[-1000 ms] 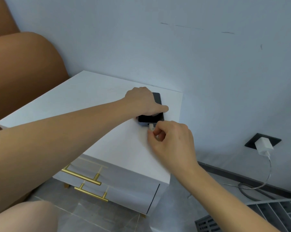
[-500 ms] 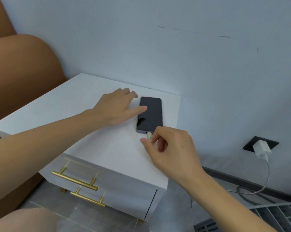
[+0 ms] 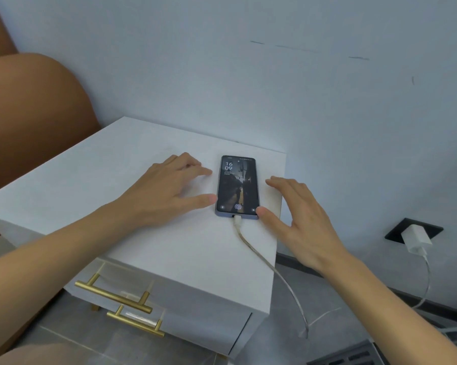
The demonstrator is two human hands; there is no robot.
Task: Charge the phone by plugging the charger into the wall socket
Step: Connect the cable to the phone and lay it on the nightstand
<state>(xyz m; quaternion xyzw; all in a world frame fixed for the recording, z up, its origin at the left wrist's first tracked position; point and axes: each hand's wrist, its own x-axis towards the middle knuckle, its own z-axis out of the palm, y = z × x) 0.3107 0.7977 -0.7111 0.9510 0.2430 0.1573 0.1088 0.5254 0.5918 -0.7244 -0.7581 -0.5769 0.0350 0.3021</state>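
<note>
A phone lies face up on the white nightstand, screen lit with a clock. A white cable is plugged into its near end and hangs over the nightstand's right edge. The white charger sits in the black wall socket at the lower right. My left hand rests open on the top just left of the phone, thumb tip touching its edge. My right hand is spread open on the right, thumb by the phone's lower corner.
The nightstand has two drawers with gold handles. A brown padded headboard stands to the left. A grey slatted crate lies on the floor at the lower right. The pale wall is right behind.
The phone screen has lit up. My right hand has let go of the cable plug and moved to the phone's right side with fingers spread. My left hand has drawn slightly left.
</note>
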